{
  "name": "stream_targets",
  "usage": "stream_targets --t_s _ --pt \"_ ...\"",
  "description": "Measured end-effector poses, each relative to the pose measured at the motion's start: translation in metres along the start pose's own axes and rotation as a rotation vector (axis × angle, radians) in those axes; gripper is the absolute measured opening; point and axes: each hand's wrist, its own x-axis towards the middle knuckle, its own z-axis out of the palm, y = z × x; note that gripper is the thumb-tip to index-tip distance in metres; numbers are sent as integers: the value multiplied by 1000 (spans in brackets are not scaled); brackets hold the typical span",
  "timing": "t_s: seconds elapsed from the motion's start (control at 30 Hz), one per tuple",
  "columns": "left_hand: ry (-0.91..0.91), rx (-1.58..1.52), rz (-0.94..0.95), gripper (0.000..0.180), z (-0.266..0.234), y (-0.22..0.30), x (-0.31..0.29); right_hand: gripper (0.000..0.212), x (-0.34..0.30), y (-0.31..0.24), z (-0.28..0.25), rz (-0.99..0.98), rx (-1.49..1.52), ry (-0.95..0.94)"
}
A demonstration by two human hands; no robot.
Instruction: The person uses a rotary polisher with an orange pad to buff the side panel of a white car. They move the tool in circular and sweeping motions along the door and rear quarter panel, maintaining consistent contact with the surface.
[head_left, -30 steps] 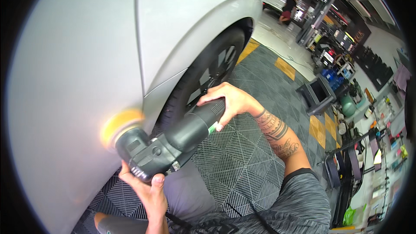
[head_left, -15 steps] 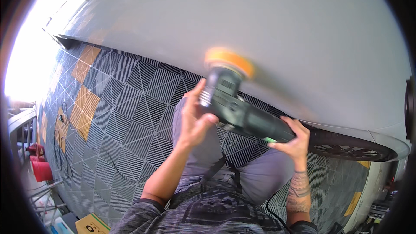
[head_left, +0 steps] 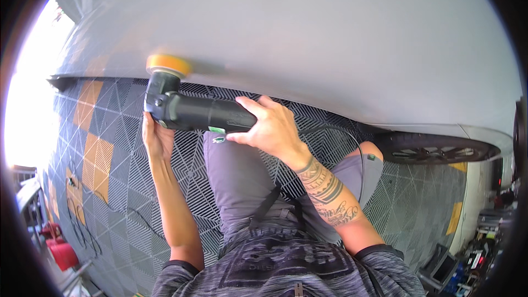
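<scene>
A black car polisher (head_left: 206,113) with an orange foam pad (head_left: 168,65) is held between my hands. Its pad lies against the lower part of a grey car body panel (head_left: 330,38); the pad's outline is slightly blurred. My left hand (head_left: 158,138) grips the polisher's head from its near side, with most fingers hidden behind it. Around the rear end of the tool body my right hand (head_left: 275,126) is closed, thumb underneath. A dark power cord (head_left: 352,137) runs from the rear of the polisher past my knee.
A wheel (head_left: 434,148) of the car stands at the right. Dark ribbed floor tiles (head_left: 126,170) with some tan ones lie below. Another cable (head_left: 77,214) snakes along the floor at the left, near a red container (head_left: 63,253). Assorted gear (head_left: 473,258) lines the right edge.
The polisher has travelled left along the panel, both hands moving with it. Its body has turned from a steep slant to nearly level.
</scene>
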Motion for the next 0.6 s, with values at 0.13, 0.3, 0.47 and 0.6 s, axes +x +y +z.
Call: stream_targets --t_s 0.13,0.3,0.47,0.6 --pt "-126 7 -187 54 37 -55 -30 70 -47 47 -52 40 -51 25" --pt "-327 124 -500 59 112 -126 -71 71 -126 107 -146 96 -146 1" --pt "-508 172 -700 64 205 -193 -101 73 -188 143 -249 163 -269 -14" --pt "-514 -62 -866 65 261 -254 -136 77 -225 159 -316 218 -337 -61"
